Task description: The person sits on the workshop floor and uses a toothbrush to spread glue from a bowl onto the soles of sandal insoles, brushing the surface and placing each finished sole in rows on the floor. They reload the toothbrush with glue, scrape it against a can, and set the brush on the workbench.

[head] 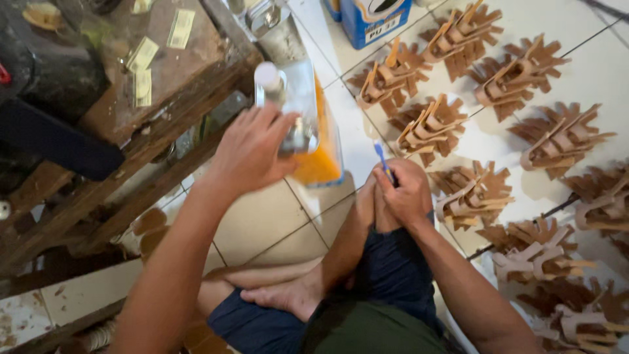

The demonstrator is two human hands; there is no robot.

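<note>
Sitting cross-legged on the white tiled floor (275, 223) in dark blue shorts (386, 275), so nearest to us are our own knee and bare foot (288, 296). Just past that, our right hand (405, 193) rests on the raised knee, fingers curled tight around a small blue-handled brush (382, 159) that sticks up out of the fist. Our left hand (252, 152) is stretched forward, wrapped around the upper part of a clear plastic jug (308, 128) with a white cap; it's tilted, with orange liquid sitting low in it, held just above the tiles. Left of it there's a rough wooden workbench (151, 98). Off to the right and further out, rows of brown laser-cut wooden pieces (475, 193) are spread over the floor, with a blue can (373, 19) at the far end.
</note>
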